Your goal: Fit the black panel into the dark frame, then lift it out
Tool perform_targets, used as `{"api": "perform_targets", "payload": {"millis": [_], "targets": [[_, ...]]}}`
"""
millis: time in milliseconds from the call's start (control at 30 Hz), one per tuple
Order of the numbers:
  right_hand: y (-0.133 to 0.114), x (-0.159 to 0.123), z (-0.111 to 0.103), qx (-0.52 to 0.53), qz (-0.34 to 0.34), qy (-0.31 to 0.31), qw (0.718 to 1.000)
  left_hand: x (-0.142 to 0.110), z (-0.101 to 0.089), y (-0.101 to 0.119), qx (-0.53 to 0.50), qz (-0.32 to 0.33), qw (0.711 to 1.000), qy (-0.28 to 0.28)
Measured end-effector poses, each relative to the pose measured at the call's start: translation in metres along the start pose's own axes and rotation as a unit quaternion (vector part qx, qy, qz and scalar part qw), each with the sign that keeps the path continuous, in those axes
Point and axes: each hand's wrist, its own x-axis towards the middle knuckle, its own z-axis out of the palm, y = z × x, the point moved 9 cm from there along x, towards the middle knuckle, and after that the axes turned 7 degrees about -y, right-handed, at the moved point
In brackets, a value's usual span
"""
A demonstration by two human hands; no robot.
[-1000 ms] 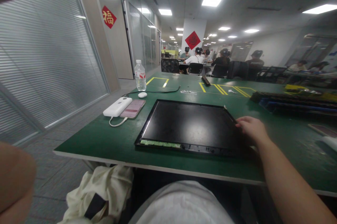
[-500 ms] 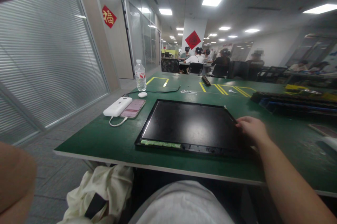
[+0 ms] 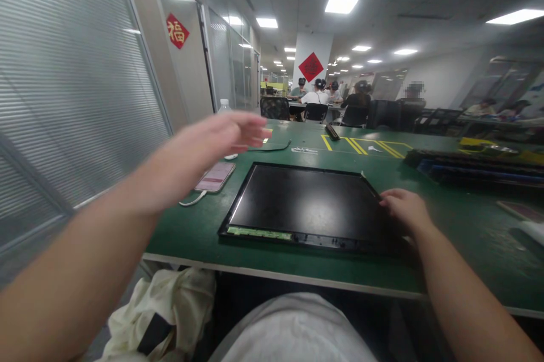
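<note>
A black LCD screen panel [image 3: 304, 197] lies flat on the green table, with a green strip [image 3: 259, 233] along its near left edge. My right hand [image 3: 406, 210] is closed on the panel's right edge, the fingertips near its upper right corner; part of the grip is hidden. My left hand [image 3: 216, 141], blurred by motion, hangs in the air over the table's left side, fingers stretched out and holding nothing. It is nearest to a pink-screened phone [image 3: 215, 177] and covers most of a water bottle [image 3: 224, 105] and a white earbud case [image 3: 231, 156].
On the green table [image 3: 340, 271], a black cable [image 3: 272, 148], small white pieces [image 3: 304, 150] and a dark narrow part [image 3: 332, 132] lie beyond the panel. Dark long strips [image 3: 476, 166] are stacked at right. Cream cloth [image 3: 170, 305] hangs below the front edge. People sit far back.
My left hand has come down from the upper left into view over the phone, now hiding the power bank and most of the bottle. The right hand and the panel have stayed put.
</note>
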Motion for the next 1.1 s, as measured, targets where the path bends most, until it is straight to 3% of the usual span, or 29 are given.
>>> {"api": "perform_targets", "payload": {"millis": [67,200,300,367,567,733,833,967,1100], "targets": [[0.0,0.0,0.0,0.0,0.002,-0.001,1.0,0.011,0.031,-0.006,0.031,0.02,0.999,-0.039],[-0.001,0.0,-0.007,-0.027,-0.009,0.03,0.999,0.032,0.091,-0.068,0.152,-0.05,0.981,-0.112],[0.001,0.004,-0.013,-0.073,-0.018,0.058,0.995,0.035,0.114,-0.111,0.18,-0.091,0.97,-0.134],[0.007,0.009,-0.01,-0.091,-0.009,0.044,0.995,0.032,0.124,-0.129,0.176,-0.111,0.967,-0.15],[0.016,0.019,0.004,-0.087,0.004,-0.011,0.996,0.028,0.132,-0.141,0.178,-0.122,0.969,-0.118],[0.01,0.018,0.005,-0.108,-0.014,-0.01,0.994,0.025,0.128,-0.151,0.127,-0.158,0.975,-0.091],[0.009,0.017,0.002,-0.121,-0.019,-0.003,0.992,0.026,0.125,-0.153,0.061,-0.146,0.985,-0.069],[0.015,0.019,-0.003,-0.122,0.004,-0.002,0.993,0.028,0.127,-0.151,-0.111,-0.134,0.984,-0.037],[0.02,0.021,-0.003,-0.119,0.017,-0.009,0.993,0.027,0.132,-0.15,-0.346,-0.157,0.925,0.002]]}}
